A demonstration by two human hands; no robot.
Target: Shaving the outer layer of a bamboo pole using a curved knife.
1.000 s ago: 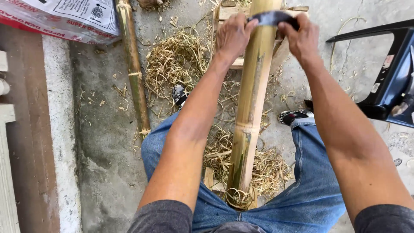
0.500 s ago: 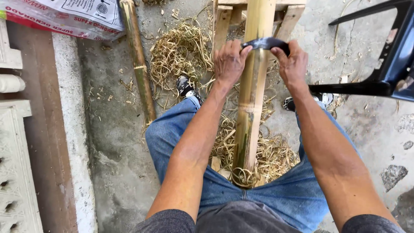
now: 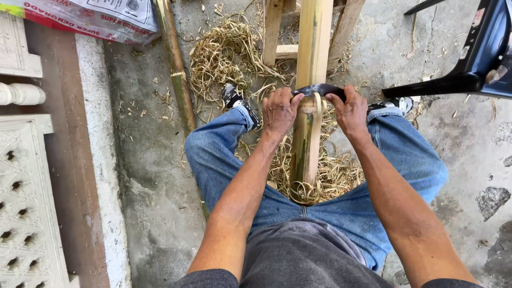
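Bamboo, a thick yellow-green pole (image 3: 308, 101), runs straight away from me between my knees, its near end resting against my lap over the blue jeans (image 3: 341, 208) and its far end propped on a pale wooden trestle (image 3: 273, 37). Across it, at right angles to its long axis, lies a dark curved two-handled blade (image 3: 319, 89). My left hand (image 3: 278, 113) is closed tight round the blade's left end and my right hand (image 3: 349, 112) round the right end, so both grips are full and neither is free. Both hands sit level, one on each side of the pole, equally near it. Below the blade the skin looks greener; above it, paler. Curled straw-coloured shavings (image 3: 226, 53) litter the concrete floor (image 3: 149, 176), and a second, slimmer green bamboo pole (image 3: 175, 69) lies to my left.
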